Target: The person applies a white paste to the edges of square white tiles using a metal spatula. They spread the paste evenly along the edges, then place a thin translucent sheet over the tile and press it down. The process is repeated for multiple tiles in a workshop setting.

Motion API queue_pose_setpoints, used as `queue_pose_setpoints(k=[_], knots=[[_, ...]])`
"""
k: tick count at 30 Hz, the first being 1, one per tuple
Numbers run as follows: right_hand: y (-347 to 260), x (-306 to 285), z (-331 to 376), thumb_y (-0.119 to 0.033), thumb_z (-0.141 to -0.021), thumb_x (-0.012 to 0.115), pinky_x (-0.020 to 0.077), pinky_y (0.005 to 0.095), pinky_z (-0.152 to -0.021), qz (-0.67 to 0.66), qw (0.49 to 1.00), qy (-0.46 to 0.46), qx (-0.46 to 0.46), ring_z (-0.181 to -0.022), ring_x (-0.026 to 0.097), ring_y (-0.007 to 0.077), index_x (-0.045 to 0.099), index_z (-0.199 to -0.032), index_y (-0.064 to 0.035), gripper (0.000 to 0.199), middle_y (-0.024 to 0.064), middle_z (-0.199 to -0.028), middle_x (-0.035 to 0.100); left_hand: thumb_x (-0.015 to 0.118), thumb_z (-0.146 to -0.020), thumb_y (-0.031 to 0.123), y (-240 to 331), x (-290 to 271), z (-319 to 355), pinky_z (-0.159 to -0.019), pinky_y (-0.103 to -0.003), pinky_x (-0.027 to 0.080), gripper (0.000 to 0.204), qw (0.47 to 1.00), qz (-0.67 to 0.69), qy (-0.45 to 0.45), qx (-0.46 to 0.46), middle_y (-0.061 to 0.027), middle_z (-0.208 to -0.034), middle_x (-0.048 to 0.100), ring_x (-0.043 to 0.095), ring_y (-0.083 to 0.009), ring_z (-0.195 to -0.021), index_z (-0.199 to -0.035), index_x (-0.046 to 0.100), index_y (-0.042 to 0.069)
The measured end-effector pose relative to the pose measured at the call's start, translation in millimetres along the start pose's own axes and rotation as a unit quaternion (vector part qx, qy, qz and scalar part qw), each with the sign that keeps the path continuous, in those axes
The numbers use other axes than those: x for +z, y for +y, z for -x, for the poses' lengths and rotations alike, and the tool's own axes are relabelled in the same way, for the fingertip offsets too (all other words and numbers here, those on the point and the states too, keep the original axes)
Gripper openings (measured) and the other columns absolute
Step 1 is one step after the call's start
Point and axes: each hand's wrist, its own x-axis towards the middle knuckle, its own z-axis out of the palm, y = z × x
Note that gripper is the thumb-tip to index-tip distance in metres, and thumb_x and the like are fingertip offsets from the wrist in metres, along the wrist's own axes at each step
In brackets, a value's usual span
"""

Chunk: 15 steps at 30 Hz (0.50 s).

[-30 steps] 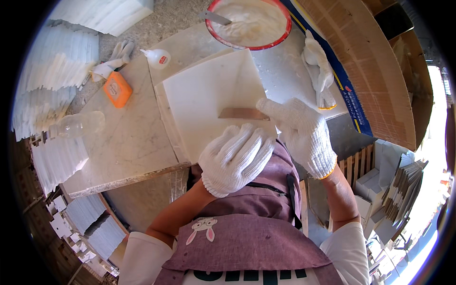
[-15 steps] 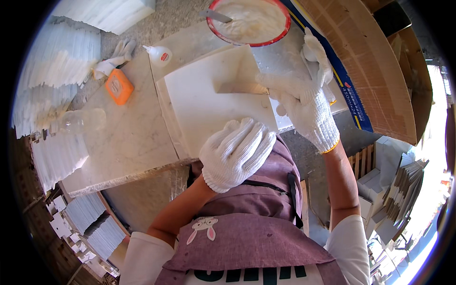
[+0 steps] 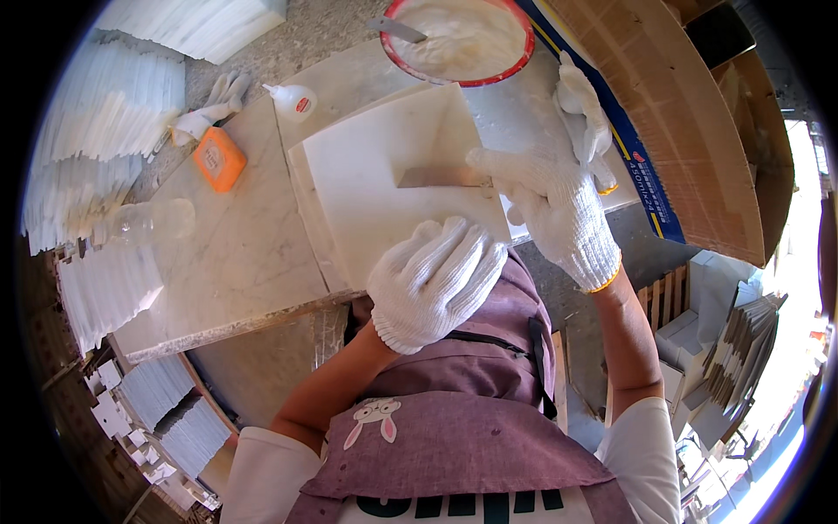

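In my gloved right hand [image 3: 559, 205] is a scraper [image 3: 436, 178] with a flat metal blade; the fingers wrap its handle, which is mostly hidden. The blade lies against the face of a white square tile [image 3: 384, 166], pointing left. My gloved left hand [image 3: 436, 284] rests at the tile's near edge, fingers bent and pressed together; whether it grips the edge is hidden. Under the tile, the edge of another tile or slab [image 3: 314, 214] shows. Beyond the tile stands a red-rimmed basin [image 3: 530, 54] of whitish paste with a second metal blade [image 3: 400, 31] across its rim.
On the marble-look worktop [image 3: 218, 271] are a white squeeze bottle [image 3: 292, 102] and an orange box [image 3: 219, 160]. A spare glove [image 3: 583, 105] lies at right by a large cardboard box [image 3: 690, 131]. Stacked tiles [image 3: 96, 131] line the left. More slabs [image 3: 742, 349] lean at lower right.
My right hand has drawn the scraper a little toward me across the tile, and its blade lies flatter in view. My left hand and the tile keep their places.
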Motion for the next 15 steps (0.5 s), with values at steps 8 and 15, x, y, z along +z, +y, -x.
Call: queue_pose_setpoints(k=[8,15], knots=[[-12.9,-10.7,14.9,-0.003,-0.092,0.062,0.0498,0.0279,-0.065,-0.145,0.981,-0.008,0.131,-0.070,0.061,0.0153,0.070,-0.121,-0.0051,0.029,0.0069,-0.088,0.068,0.078,-0.078,0.014,0.4,1.8,0.0,-0.085,-0.038,0.056,0.034,1.000,0.014,0.017,-0.018,0.0006,-0.119,0.066,0.062,-0.0205,-0.113,-0.112,0.073,0.019],[5.5,4.2,77.9,-0.011,-0.102,0.055,0.0427,0.0181,-0.063,-0.465,0.820,0.237,0.234,-0.072,0.052,0.0053,0.058,-0.135,0.0018,0.036,0.0057,-0.096,0.066,0.081,-0.071,0.011,3.8,-2.7,-7.4,-0.080,-0.038,0.056,0.037,0.991,0.099,0.087,-0.006,0.0006,-0.108,0.068,0.065,-0.0206,-0.100,-0.107,0.074,0.017]])
